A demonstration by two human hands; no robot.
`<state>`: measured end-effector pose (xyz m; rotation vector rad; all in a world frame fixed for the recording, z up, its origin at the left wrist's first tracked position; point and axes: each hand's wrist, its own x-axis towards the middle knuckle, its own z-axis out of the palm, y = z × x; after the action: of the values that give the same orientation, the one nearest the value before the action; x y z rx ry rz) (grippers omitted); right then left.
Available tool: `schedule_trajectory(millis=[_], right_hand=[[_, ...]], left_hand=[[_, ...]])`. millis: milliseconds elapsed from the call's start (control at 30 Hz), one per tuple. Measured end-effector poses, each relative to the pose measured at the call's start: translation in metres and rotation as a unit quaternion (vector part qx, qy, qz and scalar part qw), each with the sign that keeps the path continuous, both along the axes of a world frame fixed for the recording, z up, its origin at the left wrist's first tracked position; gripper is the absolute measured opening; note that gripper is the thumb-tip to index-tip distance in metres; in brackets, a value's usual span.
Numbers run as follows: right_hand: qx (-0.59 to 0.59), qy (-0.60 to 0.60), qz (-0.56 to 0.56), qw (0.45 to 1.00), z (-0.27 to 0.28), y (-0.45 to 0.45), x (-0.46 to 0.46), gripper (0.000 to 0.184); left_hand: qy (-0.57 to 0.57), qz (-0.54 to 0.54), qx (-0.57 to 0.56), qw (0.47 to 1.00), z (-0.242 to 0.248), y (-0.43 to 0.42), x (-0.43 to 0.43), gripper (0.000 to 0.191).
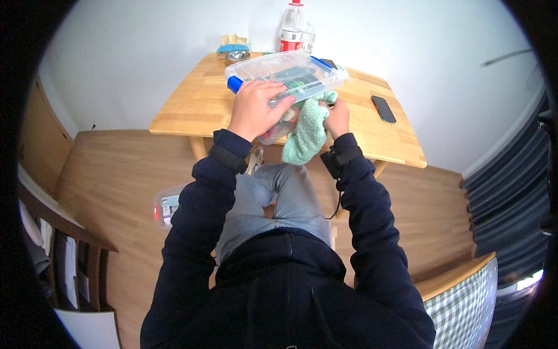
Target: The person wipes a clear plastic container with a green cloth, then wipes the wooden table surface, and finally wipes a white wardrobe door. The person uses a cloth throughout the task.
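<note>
My left hand grips the near left edge of a clear plastic lid with blue latches, which is raised and tilted above the wooden table. My right hand is closed on a light green fluffy cloth, and the cloth hangs down past the table's front edge. Under the lid, a clear plastic container with red items shows partly at the table's front edge. The lid and the cloth hide most of what lies beneath, and my right fingertips are hidden too.
On the wooden table, a smartphone lies at the right. A tissue pack, a metal bowl and a large plastic bottle stand at the back. Another clear box sits on the floor at the left.
</note>
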<state>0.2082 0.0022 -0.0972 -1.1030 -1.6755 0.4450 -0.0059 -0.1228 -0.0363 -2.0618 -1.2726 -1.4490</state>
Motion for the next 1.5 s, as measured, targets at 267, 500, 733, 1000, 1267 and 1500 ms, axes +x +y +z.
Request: schedule_trajectory(millis=[267, 500, 733, 1000, 1267, 1500], right_hand=[[-0.087, -0.094, -0.066, 0.99, -0.035, 0.051, 0.034, 0.027], [-0.057, -0.121, -0.023, 0.991, -0.029, 0.018, 0.017, 0.031], [-0.029, -0.235, -0.01, 0.971, -0.022, -0.031, -0.022, 0.03], [-0.054, -0.123, 0.219, 0.966, -0.014, -0.075, -0.041, 0.034], [-0.111, -0.098, 0.22, 0.964, 0.006, -0.066, 0.016, 0.03], [-0.095, 0.187, 0.073, 0.975, 0.017, -0.025, 0.119, 0.022]], left_hand=[[-0.009, -0.009, -0.014, 1.0, 0.003, -0.002, 0.001, 0.036], [0.002, 0.007, -0.021, 1.0, 0.004, -0.007, 0.0, 0.035], [0.004, 0.03, -0.013, 0.999, 0.005, -0.009, 0.008, 0.034], [0.0, -0.003, -0.022, 1.0, 0.005, -0.005, -0.004, 0.03], [0.065, -0.066, -0.129, 0.987, 0.018, -0.012, -0.063, 0.03], [0.076, -0.007, -0.184, 0.98, 0.027, -0.03, -0.131, 0.03]])
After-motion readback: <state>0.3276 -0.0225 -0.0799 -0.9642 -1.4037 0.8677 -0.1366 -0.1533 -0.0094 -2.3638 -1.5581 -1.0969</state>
